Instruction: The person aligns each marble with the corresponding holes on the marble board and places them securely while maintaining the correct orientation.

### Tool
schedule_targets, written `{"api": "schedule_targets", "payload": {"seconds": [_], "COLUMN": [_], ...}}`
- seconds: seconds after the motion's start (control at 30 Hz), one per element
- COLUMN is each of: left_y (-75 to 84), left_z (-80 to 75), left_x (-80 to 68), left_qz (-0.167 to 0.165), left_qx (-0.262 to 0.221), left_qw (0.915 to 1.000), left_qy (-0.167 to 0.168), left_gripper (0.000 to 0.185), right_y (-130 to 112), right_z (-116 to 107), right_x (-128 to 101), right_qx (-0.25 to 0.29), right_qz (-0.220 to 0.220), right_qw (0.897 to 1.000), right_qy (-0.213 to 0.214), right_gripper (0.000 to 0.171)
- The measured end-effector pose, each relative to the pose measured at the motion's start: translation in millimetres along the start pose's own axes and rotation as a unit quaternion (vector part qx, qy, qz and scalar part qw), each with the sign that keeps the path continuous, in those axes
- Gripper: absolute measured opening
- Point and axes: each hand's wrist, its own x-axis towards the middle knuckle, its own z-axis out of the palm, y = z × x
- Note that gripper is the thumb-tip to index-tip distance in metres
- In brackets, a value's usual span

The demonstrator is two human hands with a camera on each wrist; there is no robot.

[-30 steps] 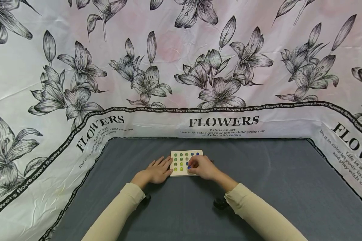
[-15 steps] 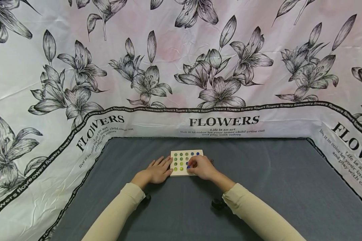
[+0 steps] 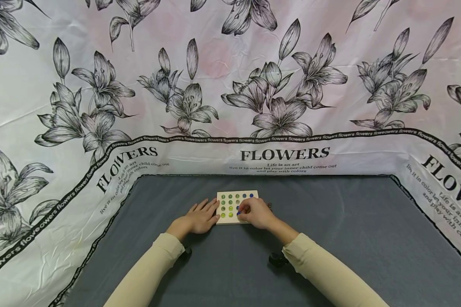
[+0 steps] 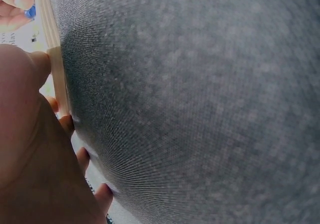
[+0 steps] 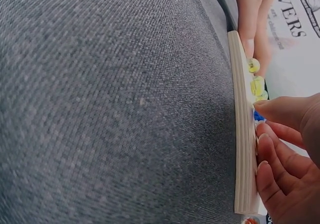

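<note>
Blue marble [image 3: 239, 212] sits pinched at the tips of the right hand [image 3: 256, 213], low over the wooden board [image 3: 236, 207], which lies near the middle of the grey cloth [image 3: 330, 221], straight ahead of the person and between both hands. Right hand is plainly the nearer one: its fingers [image 5: 280, 112] curl down onto the board's right half, and the right wrist view shows a spot of blue [image 5: 258, 116] tucked just under the fingertips, right at the board's top face. Left hand [image 3: 199, 218] lies flat and relaxed on the cloth, fingers straight, touching the board's left edge; the left wrist view shows a fingertip [image 4: 42, 64] pressed against that wooden rim [image 4: 57, 79]. Board's long side runs left to right across the person's front. Green and yellow marbles [image 3: 226, 206] fill the pockets on the left half, two more blue ones [image 3: 248, 195] sit in the far row, to the right. So the marble is over the middle-right pockets, a short drop from the board
</note>
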Motion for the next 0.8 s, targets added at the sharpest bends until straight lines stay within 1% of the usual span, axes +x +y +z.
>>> {"api": "schedule_targets", "payload": {"seconds": [0.17,0.3,0.43,0.7,0.8], "left_y": [0.1,0.1,-0.2,2.1,2.3], "left_z": [0.2,-0.5,-1.2,-2.9,-2.7], "left_x": [0.0,-0.6,-1.7,-3.7,-3.5], "left_qz": [0.001,0.005,0.003,0.005,0.005], "left_qx": [0.000,0.000,0.000,-0.005,-0.006], "left_qw": [1.0000,1.0000,1.0000,1.0000,1.0000], "left_qy": [-0.001,-0.001,0.001,0.000,-0.001], "left_gripper": [0.062,0.061,0.061,0.061,0.061], "right_y": [-0.8,-2.9,-4.3,-3.9,-1.5], "right_z": [-5.1,-14.5,-25.0,-48.6,-57.8], "right_x": [-3.3,-9.3,-15.0,-26.5,-29.7], "right_qx": [0.003,0.008,0.004,-0.024,-0.033], "right_qz": [-0.015,-0.028,-0.031,-0.057,-0.057], "right_qw": [1.000,0.999,0.999,0.998,0.998], "right_qy": [-0.012,-0.029,-0.039,-0.025,-0.020], "right_gripper": [0.013,0.019,0.020,0.024,0.025]}}
